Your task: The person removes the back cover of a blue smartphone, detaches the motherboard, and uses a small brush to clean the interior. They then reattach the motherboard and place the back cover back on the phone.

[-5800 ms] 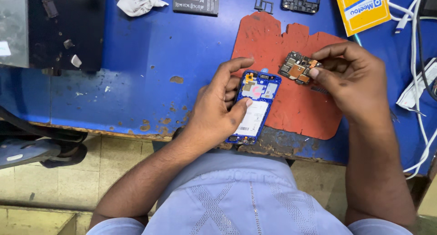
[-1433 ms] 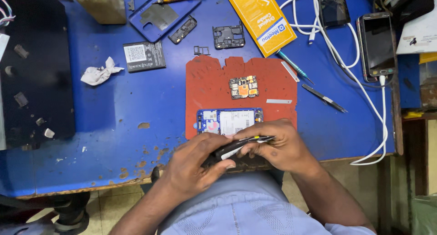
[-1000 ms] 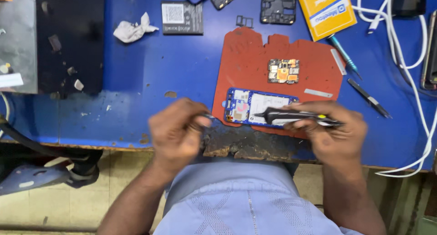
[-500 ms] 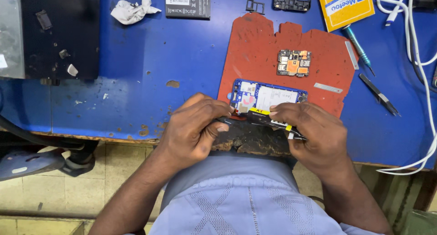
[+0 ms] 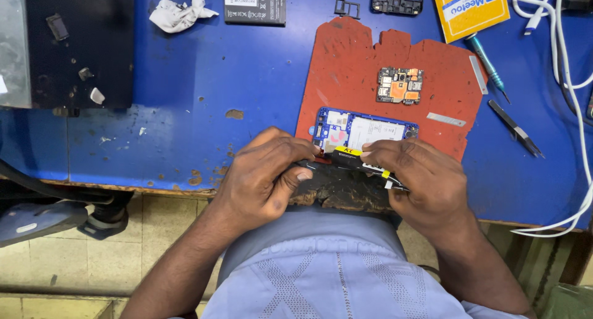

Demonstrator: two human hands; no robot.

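Observation:
An opened blue phone [image 5: 370, 130] lies back-up on a red mat [image 5: 352, 66], its insides showing. A small circuit board [image 5: 399, 85] rests on the mat just beyond it. My right hand [image 5: 426, 186] grips a slim black tool with yellow bands [image 5: 358, 161] at the table's front edge, right in front of the phone. My left hand [image 5: 265, 180] pinches the tool's left tip with thumb and fingers. The tool's middle is partly hidden by my fingers.
Black tweezers [image 5: 516, 129], a teal screwdriver [image 5: 487, 58] and a metal strip [image 5: 446, 118] lie to the right. White cables [image 5: 568, 59], a yellow box [image 5: 469, 7], a battery [image 5: 254, 1], a crumpled tissue [image 5: 179, 13] and a black mat [image 5: 80, 47] lie around the blue table.
Earlier my hands held the phone and the circuit board; both now lie on the mat. Since a second ago both hands have closed together on the black tool near the table edge.

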